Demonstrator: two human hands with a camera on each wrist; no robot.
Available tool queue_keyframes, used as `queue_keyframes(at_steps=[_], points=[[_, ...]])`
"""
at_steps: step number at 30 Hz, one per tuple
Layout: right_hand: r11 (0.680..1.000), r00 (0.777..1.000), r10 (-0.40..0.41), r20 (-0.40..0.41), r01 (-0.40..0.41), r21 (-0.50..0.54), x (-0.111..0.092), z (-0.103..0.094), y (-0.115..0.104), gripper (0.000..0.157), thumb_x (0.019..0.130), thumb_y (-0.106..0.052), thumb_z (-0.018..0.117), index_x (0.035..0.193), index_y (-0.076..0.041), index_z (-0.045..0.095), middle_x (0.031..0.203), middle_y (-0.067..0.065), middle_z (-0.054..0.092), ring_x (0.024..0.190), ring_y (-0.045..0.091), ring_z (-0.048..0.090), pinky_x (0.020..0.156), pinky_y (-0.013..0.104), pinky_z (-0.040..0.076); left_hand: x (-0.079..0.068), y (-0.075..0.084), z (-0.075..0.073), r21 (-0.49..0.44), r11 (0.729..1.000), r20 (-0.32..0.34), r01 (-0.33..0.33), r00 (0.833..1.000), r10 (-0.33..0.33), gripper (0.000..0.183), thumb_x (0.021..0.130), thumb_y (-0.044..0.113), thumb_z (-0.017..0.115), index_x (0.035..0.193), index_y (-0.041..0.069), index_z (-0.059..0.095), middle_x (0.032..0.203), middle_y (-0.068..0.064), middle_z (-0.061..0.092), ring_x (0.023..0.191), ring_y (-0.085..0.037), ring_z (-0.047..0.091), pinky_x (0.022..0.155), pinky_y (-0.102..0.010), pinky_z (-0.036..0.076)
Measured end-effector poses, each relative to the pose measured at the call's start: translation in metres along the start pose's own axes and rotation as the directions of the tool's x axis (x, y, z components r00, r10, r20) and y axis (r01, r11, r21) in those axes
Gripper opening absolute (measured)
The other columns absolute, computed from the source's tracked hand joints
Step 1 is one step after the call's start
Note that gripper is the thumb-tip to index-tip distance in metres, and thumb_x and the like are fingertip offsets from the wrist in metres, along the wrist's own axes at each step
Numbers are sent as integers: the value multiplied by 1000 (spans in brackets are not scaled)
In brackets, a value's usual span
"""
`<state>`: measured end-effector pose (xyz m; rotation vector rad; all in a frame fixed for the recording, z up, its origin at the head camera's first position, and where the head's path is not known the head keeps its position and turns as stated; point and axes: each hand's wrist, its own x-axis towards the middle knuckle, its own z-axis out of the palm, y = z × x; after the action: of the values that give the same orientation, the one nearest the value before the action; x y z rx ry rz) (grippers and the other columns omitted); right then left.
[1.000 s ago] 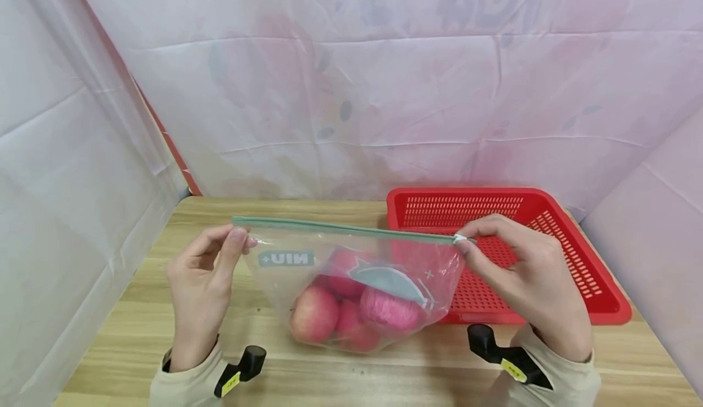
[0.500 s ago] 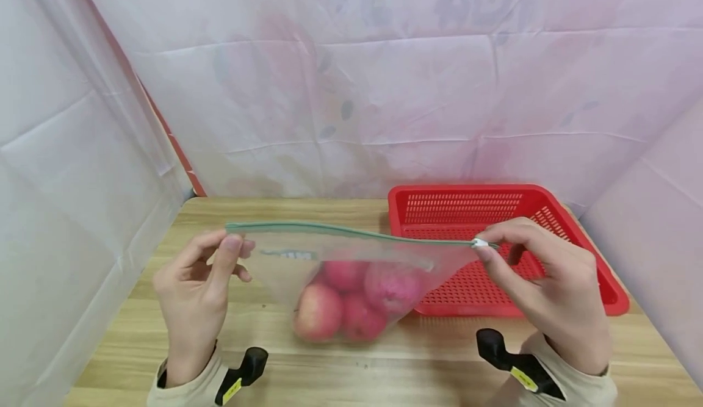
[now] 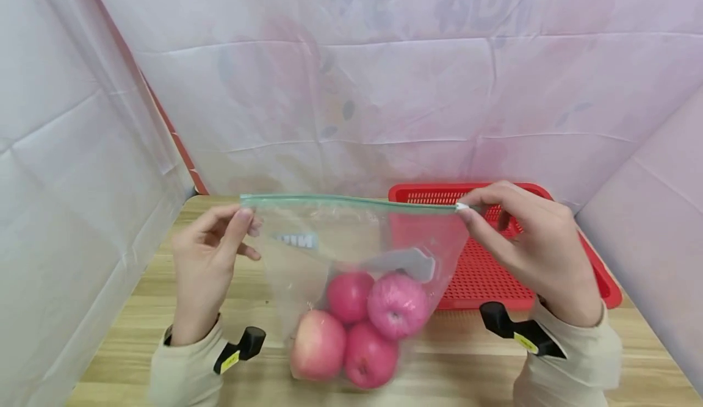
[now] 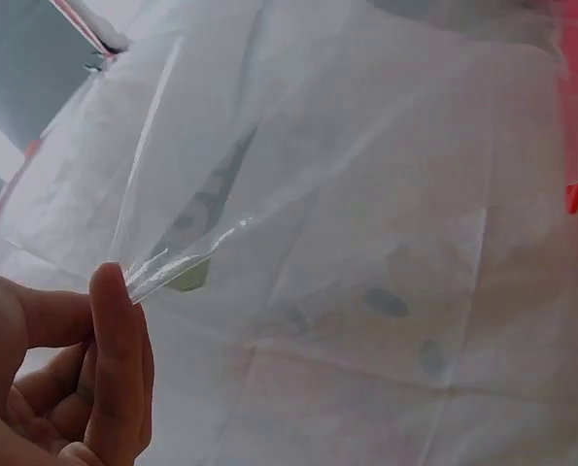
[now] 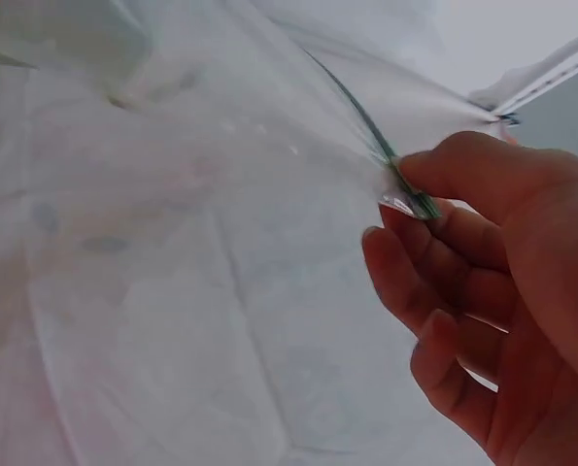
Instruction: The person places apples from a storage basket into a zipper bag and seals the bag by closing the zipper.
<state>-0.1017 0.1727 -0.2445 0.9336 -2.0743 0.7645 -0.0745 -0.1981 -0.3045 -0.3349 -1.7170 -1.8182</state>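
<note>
A clear zip bag (image 3: 351, 236) with a green zip strip along its top hangs stretched between both hands in the head view. Several red and pink apples (image 3: 370, 355) lie bunched in its lower part. My left hand (image 3: 205, 273) pinches the bag's top left corner between thumb and finger. At the opposite end, my right hand (image 3: 535, 248) pinches the white slider (image 3: 462, 207) at the strip's right end. The right wrist view shows the green strip (image 5: 366, 121) running into the right fingers. Clear film meets the left fingertips (image 4: 112, 282) in the left wrist view.
Behind the bag and the right hand stands a red perforated basket (image 3: 491, 279) on the wooden table (image 3: 137, 327). White printed cloth (image 3: 406, 96) walls off the back and both sides.
The bag was lowered and tilted half a second ago; now its top edge is raised and the apples hang lower and nearer. Both hands have moved up, still pinching its two top ends.
</note>
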Motion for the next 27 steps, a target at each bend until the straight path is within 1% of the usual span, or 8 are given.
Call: queue_keyframes(at_steps=[3,4,6,9,15,18,21,27], points=[[999,999,44,27,-43,-18,2,12,10,11,92,-16,75,97,-6,74,82,-3,69,66,-5,46,60,10,39,8,-16,2,58,992,-33,113,993,-111,16,99,9,67,103,-6,72,85,-4,72,75,-13,67,55,-28,61],[998,998,57,24,-57,-20,3,16,12,11,88,-9,78,98,-6,75,82,-3,69,66,-5,47,60,10,39,11,-21,2,56,989,-47,137,990,-134,18,99,11,68,103,-5,72,86,-5,73,75,-13,67,57,-29,62],[996,997,79,11,-79,-31,3,25,16,20,81,2,81,99,-6,75,82,-2,69,67,-4,49,60,9,41,15,-30,3,40,987,-60,156,986,-153,21,98,13,68,103,-8,70,86,-6,72,76,-14,67,59,-31,63],[993,994,106,-9,-107,-58,3,35,18,21,82,1,82,99,-7,75,80,-3,69,69,-3,52,61,9,41,20,-39,5,4,987,-67,158,985,-157,26,98,11,68,104,-14,67,86,-5,73,77,-14,68,62,-32,64],[985,989,148,-14,-149,-92,1,48,21,18,85,-4,81,100,-9,75,80,-2,69,71,1,57,60,8,42,21,-51,7,-5,981,-65,194,979,-194,25,100,7,64,111,-15,64,90,-3,71,82,-12,70,71,-31,64],[979,987,160,15,-157,-126,-1,54,22,16,87,-5,80,102,-9,74,82,-2,69,70,5,58,59,11,44,19,-56,9,30,972,-50,235,971,-233,27,102,4,61,119,-16,60,97,-7,69,87,-10,70,77,-30,63],[972,983,175,61,-162,-170,-5,60,24,17,88,-6,78,104,-10,73,83,-1,70,65,8,58,56,20,47,16,-63,11,81,954,-14,287,958,-287,34,102,0,58,133,-14,53,113,-14,65,98,-10,68,83,-25,62],[962,960,212,180,-174,-209,-15,74,23,20,91,-11,75,111,-11,72,91,0,71,69,13,65,55,35,56,9,-77,18,121,937,62,329,939,-338,57,102,-5,55,152,-5,30,137,-28,55,120,-26,60,92,-17,56]])
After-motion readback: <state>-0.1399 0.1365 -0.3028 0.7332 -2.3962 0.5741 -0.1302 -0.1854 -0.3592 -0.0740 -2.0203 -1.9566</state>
